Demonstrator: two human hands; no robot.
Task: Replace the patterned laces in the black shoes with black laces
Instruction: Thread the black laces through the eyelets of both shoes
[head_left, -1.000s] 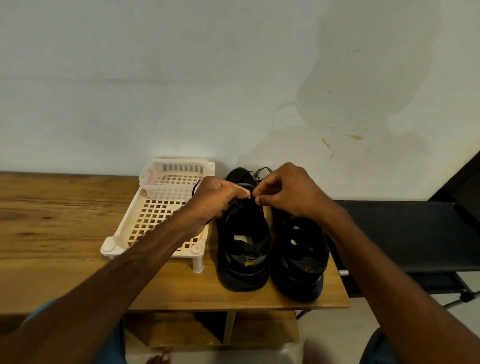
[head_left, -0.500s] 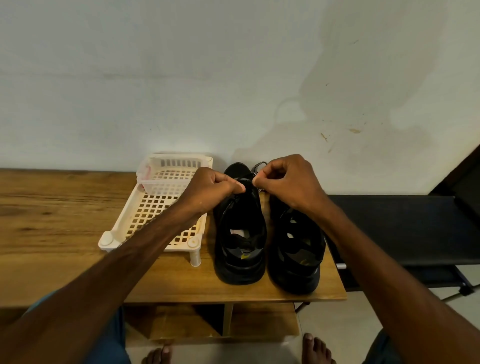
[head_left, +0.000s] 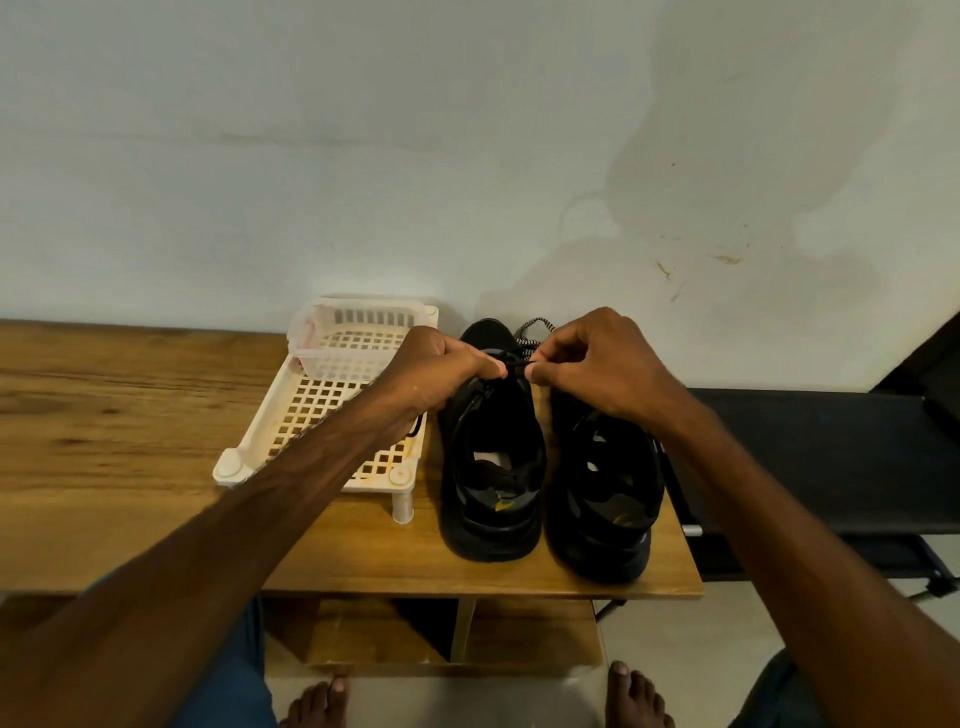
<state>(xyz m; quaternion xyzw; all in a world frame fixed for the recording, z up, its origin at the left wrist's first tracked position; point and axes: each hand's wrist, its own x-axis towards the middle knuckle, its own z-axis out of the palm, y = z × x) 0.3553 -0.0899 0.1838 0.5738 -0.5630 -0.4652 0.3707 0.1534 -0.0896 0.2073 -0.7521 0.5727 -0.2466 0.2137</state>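
Observation:
Two black shoes stand side by side on the wooden table (head_left: 130, 415), heels toward me: the left shoe (head_left: 493, 467) and the right shoe (head_left: 605, 493). My left hand (head_left: 441, 369) and my right hand (head_left: 587, 358) meet over the left shoe's front. Both pinch a black lace (head_left: 516, 367) stretched between their fingertips. A black-and-white patterned lace (head_left: 530, 332) shows just behind the hands, near the shoe's toe. The shoes' eyelets are hidden by my hands.
A cream plastic lattice rack (head_left: 322, 415) stands left of the shoes, against the white wall, with a thin black cord (head_left: 415, 428) by its right edge under my wrist. A black bench (head_left: 831, 457) sits to the right, below the table's edge. My bare feet are on the floor.
The camera has tilted down a little between the frames. Both hands stay together over the left shoe, pinching the lace, with only small finger shifts.

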